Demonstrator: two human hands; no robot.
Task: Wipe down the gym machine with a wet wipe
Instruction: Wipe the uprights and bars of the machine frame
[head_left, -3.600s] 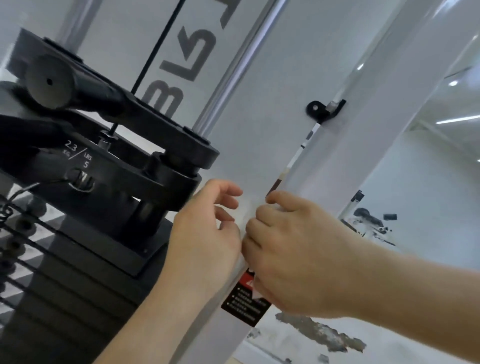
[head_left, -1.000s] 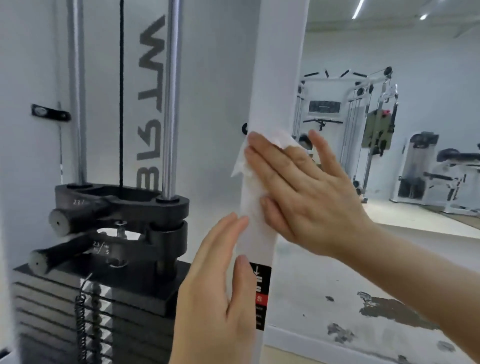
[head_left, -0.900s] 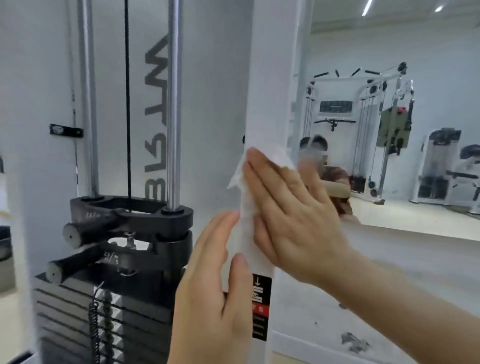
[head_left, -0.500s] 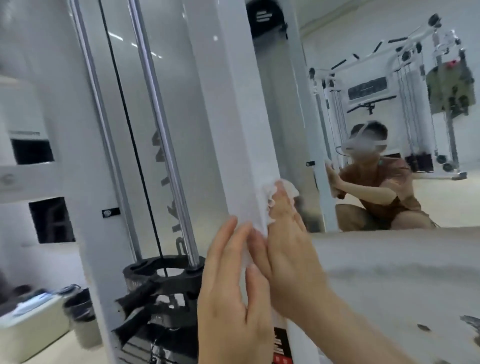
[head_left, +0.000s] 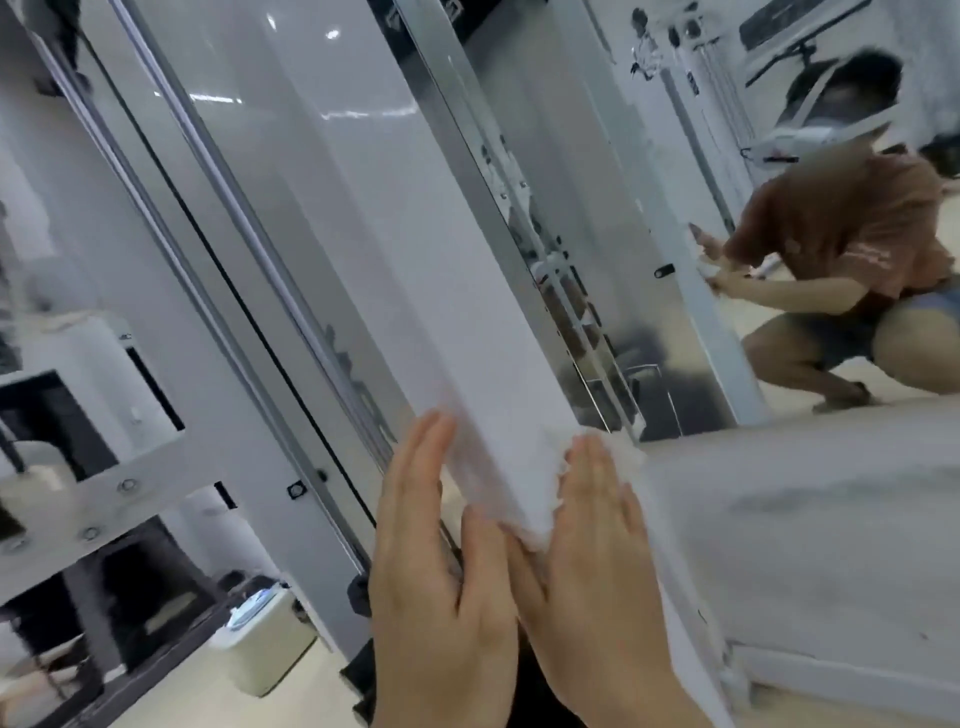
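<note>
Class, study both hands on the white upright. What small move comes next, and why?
Probably slide both hands up the upright. The wet wipe sits on its corner under the flat right hand, the left hand lies flat on the other face, and most of it lies above.

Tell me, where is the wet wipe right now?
Low in the middle of the head view, the wet wipe is pressed against the edge of the white post by the right hand, just beside the left hand.
</note>
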